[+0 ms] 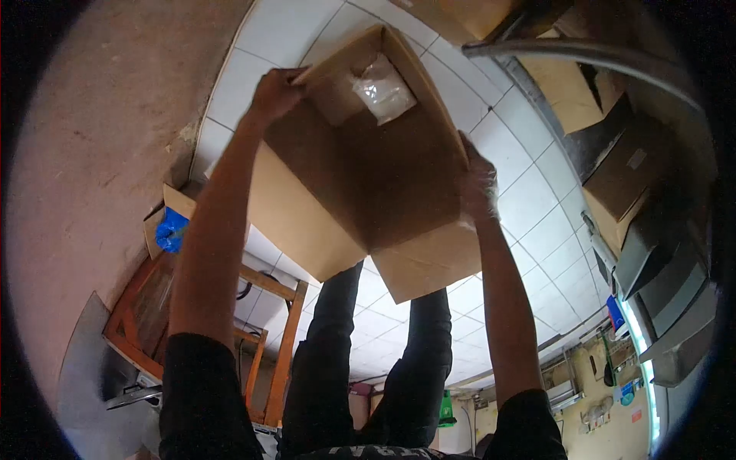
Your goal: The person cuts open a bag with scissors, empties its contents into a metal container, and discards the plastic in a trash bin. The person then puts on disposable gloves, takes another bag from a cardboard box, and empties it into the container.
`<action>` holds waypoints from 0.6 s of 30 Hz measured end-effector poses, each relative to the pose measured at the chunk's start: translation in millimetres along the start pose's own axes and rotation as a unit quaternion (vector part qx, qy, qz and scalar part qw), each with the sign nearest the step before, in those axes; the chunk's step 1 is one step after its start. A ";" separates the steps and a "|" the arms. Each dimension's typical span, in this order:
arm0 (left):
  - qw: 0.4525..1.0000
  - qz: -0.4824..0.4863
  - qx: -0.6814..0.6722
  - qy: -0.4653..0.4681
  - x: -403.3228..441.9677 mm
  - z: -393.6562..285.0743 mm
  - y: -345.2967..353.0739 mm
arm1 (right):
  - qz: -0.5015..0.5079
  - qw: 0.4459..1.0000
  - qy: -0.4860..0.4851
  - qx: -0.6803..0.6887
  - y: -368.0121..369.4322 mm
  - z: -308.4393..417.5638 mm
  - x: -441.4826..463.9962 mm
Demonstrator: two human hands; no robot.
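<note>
White square floor tiles point(529, 192) spread below an open brown cardboard box point(368, 180); my left hand point(276, 93) pinches its rim, my right hand point(477, 178) clasps the opposite side.

The box point(307, 157) is brown, darker inside, with lighter tan flaps point(425, 261), and the packet point(386, 92) in it is cloudy white. The floor tiles point(506, 138) are white, crossed by a grid of thin dark lines. The wall point(115, 115) is dull pinkish brown, the wooden frame point(282, 356) orange-brown, the sleeves point(203, 383) and trousers point(318, 383) black
</note>
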State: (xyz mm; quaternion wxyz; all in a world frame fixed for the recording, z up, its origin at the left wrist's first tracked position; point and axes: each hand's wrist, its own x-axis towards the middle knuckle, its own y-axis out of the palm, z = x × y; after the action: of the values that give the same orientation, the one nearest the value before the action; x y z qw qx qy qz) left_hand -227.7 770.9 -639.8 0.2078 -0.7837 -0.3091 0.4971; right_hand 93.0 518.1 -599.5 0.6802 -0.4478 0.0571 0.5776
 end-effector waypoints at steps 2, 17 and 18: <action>0.994 -0.077 0.034 0.071 1.1 -15.6 7.4 | -0.012 1.000 -0.011 0.011 -1.1 -3.3 3.6; 0.989 -0.142 0.016 -0.040 148.3 62.4 287.8 | -0.043 0.995 -0.016 -0.091 17.2 -17.1 6.6; 0.985 -0.165 -0.002 -0.042 149.3 68.0 296.6 | -0.047 0.995 -0.021 -0.082 18.4 -20.9 7.8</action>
State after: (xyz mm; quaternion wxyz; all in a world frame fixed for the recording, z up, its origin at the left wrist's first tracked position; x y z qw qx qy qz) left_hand -160.0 661.0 -953.2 0.2717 -0.7008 -0.4436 0.4881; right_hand 89.4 508.5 -626.5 0.6686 -0.4925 -0.0260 0.5565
